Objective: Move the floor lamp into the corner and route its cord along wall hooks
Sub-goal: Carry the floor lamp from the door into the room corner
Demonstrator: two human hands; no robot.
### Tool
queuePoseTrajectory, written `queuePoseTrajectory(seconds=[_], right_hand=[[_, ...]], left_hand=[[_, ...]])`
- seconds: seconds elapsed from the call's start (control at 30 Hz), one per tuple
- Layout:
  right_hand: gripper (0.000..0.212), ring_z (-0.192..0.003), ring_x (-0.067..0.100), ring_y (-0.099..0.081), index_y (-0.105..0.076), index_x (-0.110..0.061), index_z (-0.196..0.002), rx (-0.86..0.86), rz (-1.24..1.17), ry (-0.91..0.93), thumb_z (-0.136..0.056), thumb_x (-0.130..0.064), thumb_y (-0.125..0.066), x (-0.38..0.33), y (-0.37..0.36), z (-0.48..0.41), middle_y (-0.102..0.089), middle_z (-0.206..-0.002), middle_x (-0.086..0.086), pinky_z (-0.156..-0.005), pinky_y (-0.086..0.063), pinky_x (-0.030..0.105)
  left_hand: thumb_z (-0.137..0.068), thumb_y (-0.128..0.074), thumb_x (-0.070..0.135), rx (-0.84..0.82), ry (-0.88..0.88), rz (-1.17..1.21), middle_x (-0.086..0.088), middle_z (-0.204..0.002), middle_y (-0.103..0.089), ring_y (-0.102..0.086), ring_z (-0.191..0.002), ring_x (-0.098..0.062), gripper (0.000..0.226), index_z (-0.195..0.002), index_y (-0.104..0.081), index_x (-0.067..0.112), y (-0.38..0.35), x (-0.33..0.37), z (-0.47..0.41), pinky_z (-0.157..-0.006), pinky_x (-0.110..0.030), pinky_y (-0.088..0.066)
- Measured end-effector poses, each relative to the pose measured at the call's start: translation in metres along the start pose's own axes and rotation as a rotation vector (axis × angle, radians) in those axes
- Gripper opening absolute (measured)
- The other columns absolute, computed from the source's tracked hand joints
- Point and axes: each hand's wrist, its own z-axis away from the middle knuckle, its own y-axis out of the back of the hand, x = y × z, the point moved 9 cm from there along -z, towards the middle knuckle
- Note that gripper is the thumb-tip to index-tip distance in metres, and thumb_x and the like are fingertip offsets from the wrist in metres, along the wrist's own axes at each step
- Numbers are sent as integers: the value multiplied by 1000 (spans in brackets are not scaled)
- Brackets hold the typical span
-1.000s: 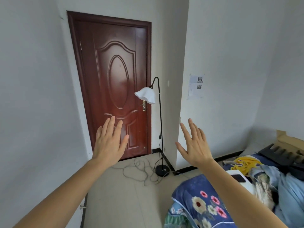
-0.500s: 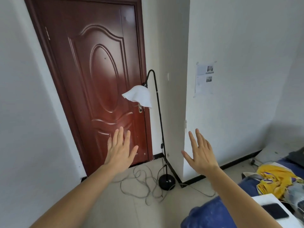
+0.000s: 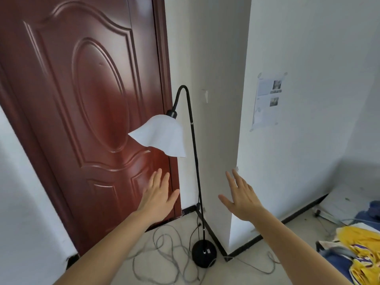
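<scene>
Both hands are being held out flat with fingers spread apart, nothing in either grip: the left hand [image 3: 158,199] before the door [image 3: 86,112], the right hand [image 3: 242,199] before the white wall corner [image 3: 236,140]. The floor lamp [image 3: 195,171] is standing upright between them, touched by neither, its white shade [image 3: 161,137] hanging above the left hand. Its round base [image 3: 204,253] is resting on the tiled floor [image 3: 257,262] beside the black skirting. The grey cord [image 3: 164,254] is lying in loose loops near the base.

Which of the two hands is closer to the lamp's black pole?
The left hand. Its thumb tip reaches nearly to the lamp pole, while the right hand hangs farther off, in front of the white wall corner. Neither touches it.
</scene>
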Motion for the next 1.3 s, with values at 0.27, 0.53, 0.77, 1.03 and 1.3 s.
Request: queuePoseTrajectory(seconds=[0.27, 0.53, 0.77, 1.03, 1.3], right_hand=[[84, -154, 30, -12, 3, -19, -160, 19, -78, -151, -99, -60, -39, 28, -31, -120, 0, -169, 10, -120, -23, 43], [86, -154, 30, -12, 6, -20, -159, -132, -40, -176, -98, -60, -40, 84, -98, -195, 0, -169, 9, -120, -24, 44], [87, -154, 31, -10, 10, -21, -159, -262, -102, -63, -98, -59, -41, 125, -176, -298, 4, -169, 8, -121, -19, 50], [98, -151, 26, -22, 12, -35, -155, -533, -330, 84, -89, -66, -53, 129, -263, -373, -6, -169, 2, -117, -30, 46], [95, -143, 22, -40, -15, -32, -157, -813, -498, 206, -82, -64, -65, 84, -315, -381, -35, -161, 0, -112, -35, 39]], left_hand=[[-100, -39, 49, -122, -76, 151, -9, -159, -29, -24, -146, -30, 68, -154, -24, 10, -67, -38, -161, -118, -42, -25], [-97, -54, 46, -264, 129, 493, 13, -125, -52, -52, -123, -22, 46, -129, -60, 12, -151, -53, -228, -108, -20, -25], [-104, -39, 42, -151, 157, 438, -7, -166, 7, 5, -152, -18, 75, -157, 5, 13, -195, -28, -294, -122, -35, 5], [-102, -37, 48, 101, 210, 548, -5, -155, -36, -29, -144, -12, 66, -153, -24, 8, -206, -2, -380, -120, -38, -20], [-107, -35, 33, 251, 407, 769, -11, -81, -71, -65, -75, -20, 41, -88, -63, 10, -206, -13, -407, -70, -20, -48]])
